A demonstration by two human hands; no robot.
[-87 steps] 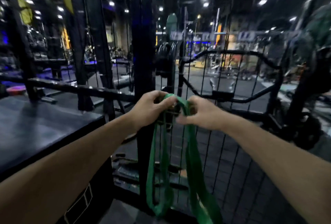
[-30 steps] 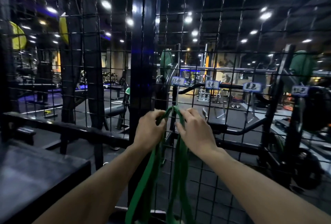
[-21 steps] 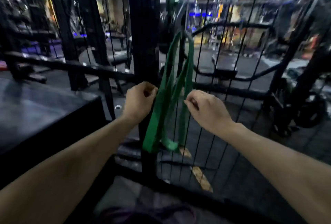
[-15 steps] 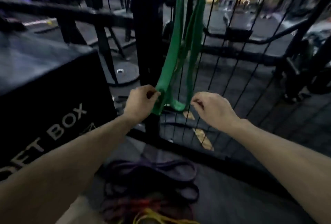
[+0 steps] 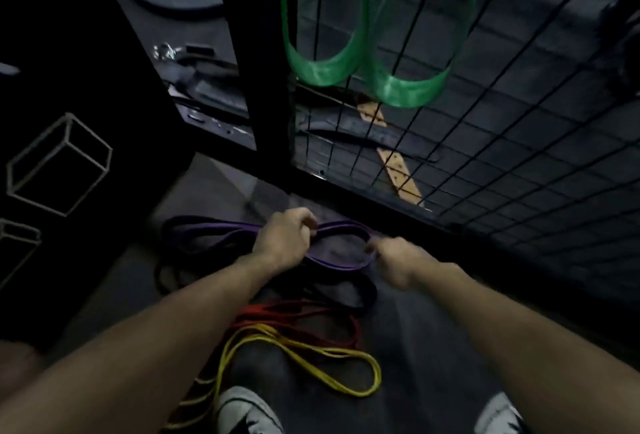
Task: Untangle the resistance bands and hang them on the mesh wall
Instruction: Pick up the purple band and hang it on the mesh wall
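The green band (image 5: 363,76) hangs in two loops on the black mesh wall (image 5: 502,128), free of both hands. On the floor below lies a tangle of bands. My left hand (image 5: 285,237) grips the purple band (image 5: 343,262) where its strands cross. My right hand (image 5: 398,260) pinches the same purple loop at its right end. Under it lie a black band (image 5: 360,291), a red band (image 5: 311,315) and a yellow band (image 5: 332,364).
A black plyo box (image 5: 69,121) with white cube outlines stands at the left. A black upright post (image 5: 263,69) borders the mesh. My two shoes (image 5: 242,413) show at the bottom edge. Rubber gym floor lies beyond the mesh.
Both hands let go of the green band, which now hangs on the mesh. The view tilted down to the floor, and both hands took hold of the purple band.
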